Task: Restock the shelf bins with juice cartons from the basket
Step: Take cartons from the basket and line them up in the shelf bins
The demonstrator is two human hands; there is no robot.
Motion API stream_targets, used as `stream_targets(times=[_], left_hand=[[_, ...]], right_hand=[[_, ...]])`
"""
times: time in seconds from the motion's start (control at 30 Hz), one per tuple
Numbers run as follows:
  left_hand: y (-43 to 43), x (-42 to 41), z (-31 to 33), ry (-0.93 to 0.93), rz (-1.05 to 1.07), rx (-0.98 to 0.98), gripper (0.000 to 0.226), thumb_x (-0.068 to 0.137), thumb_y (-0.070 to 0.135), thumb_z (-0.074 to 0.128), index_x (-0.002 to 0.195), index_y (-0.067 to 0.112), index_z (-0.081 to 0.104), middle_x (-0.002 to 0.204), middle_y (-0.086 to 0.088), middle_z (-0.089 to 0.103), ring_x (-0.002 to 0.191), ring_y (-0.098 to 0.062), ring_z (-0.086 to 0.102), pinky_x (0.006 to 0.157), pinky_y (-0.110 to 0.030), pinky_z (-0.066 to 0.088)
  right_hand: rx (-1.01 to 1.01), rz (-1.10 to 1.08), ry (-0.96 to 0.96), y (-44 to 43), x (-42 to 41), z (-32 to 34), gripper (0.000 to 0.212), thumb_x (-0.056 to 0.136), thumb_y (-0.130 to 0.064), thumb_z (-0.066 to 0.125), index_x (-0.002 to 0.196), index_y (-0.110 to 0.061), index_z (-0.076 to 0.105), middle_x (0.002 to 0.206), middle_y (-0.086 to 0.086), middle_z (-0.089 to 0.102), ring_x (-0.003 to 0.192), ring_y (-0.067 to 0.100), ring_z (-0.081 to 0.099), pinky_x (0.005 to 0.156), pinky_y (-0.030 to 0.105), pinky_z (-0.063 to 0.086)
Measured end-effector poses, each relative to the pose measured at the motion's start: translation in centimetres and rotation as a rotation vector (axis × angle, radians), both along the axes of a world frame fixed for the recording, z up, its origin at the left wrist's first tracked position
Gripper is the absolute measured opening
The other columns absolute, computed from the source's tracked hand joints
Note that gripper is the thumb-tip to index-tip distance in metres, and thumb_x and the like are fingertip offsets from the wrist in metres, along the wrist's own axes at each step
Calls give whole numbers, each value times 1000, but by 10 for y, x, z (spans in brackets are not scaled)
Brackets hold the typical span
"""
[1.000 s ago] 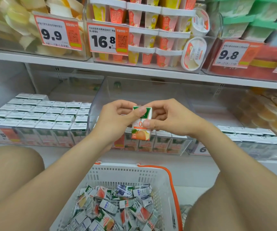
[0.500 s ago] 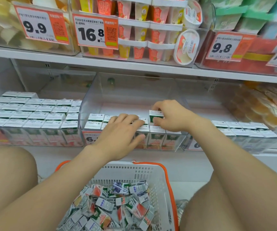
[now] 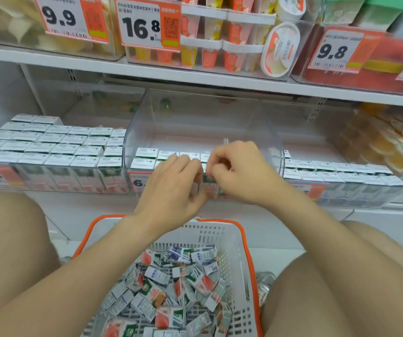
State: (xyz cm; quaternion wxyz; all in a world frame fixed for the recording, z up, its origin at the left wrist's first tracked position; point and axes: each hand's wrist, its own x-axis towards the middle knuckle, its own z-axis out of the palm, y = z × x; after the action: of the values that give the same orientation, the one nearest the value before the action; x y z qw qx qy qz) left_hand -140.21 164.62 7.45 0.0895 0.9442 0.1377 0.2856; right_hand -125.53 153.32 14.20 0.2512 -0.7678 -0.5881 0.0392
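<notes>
The long white shelf board [image 3: 195, 76] overhangs a clear plastic middle bin [image 3: 195, 113] holding two short rows of white-topped juice cartons [image 3: 147, 153] at its front. Below, a white slotted basket with an orange rim [image 3: 241, 254] holds a loose heap of small cartons [image 3: 161, 295]. The left hand [image 3: 171, 190] and right hand [image 3: 241, 173] meet at the bin's front wall, fingers curled around one green-and-orange carton [image 3: 209, 183]; I cannot tell whether either actually grips it.

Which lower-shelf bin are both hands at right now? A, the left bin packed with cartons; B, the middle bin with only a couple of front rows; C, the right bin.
B: the left hand and right hand meet at the front of the middle bin, just above its cartons.
</notes>
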Motion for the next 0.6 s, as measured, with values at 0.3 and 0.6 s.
stream_targets(times=[0.3, 0.6], left_hand=[[-23, -23, -102, 1007, -124, -379, 23, 97, 26, 64, 76, 26, 54, 75, 4, 57, 70, -21, 57, 67, -36, 50], [-27, -47, -233, 1287, -53, -514, 24, 99, 14, 62, 123, 12, 66, 124, -7, 65, 107, -28, 65, 90, -39, 56]], right_hand=[[-907, 296, -36, -28, -65, -122, 33, 97, -5, 49, 65, -12, 46, 65, 9, 46, 61, 26, 40, 57, 36, 38], [-1032, 124, -74, -16, -27, -217, 25, 95, 6, 51, 80, -14, 48, 95, 8, 57, 80, 27, 55, 67, 37, 44]])
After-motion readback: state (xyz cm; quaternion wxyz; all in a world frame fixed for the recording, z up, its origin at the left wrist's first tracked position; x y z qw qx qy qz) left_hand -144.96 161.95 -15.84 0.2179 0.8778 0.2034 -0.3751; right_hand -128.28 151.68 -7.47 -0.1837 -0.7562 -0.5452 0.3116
